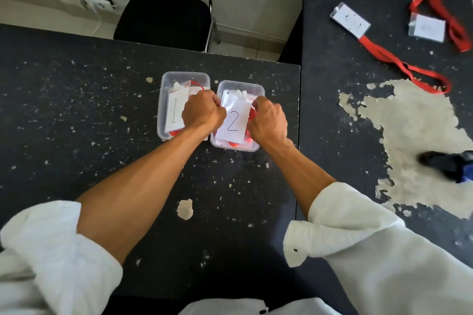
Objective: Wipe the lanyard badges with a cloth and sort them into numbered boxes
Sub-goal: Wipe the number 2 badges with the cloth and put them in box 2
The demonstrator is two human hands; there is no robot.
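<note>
**Q:** Where's the badge right now?

**Me:** The clear-sleeved white badge marked 2 (pixel 234 120) sits low in the right-hand clear plastic box (pixel 240 83), on top of the red strap already lying in there. My left hand (pixel 202 112) has its fingers curled tight, pinching the badge's left edge. My right hand (pixel 268 120) is curled round the right edge, where the red lanyard (pixel 252 112) bunches up. My knuckles hide the fingertips.

**Q:** What could go wrong from here?

**Me:** I'd guess the strap. If I let go before it's tucked in, a loop could spring over the rim and pull the badge askew. My left wrist also lies across the neighbouring clear box (pixel 184 73) holding the badge marked 1 (pixel 175 110), and the two boxes stand just beside each other. Drawing back carelessly could nudge that box or catch its badge.

**Q:** Anything left to do?

**Me:** Two more sleeved badges (pixel 350 20) (pixel 427 28) with red straps lie well apart on the adjoining dark, chipped surface (pixel 358 123). A dark blurred bundle (pixel 448 163) nearer me may be the cloth.
</note>
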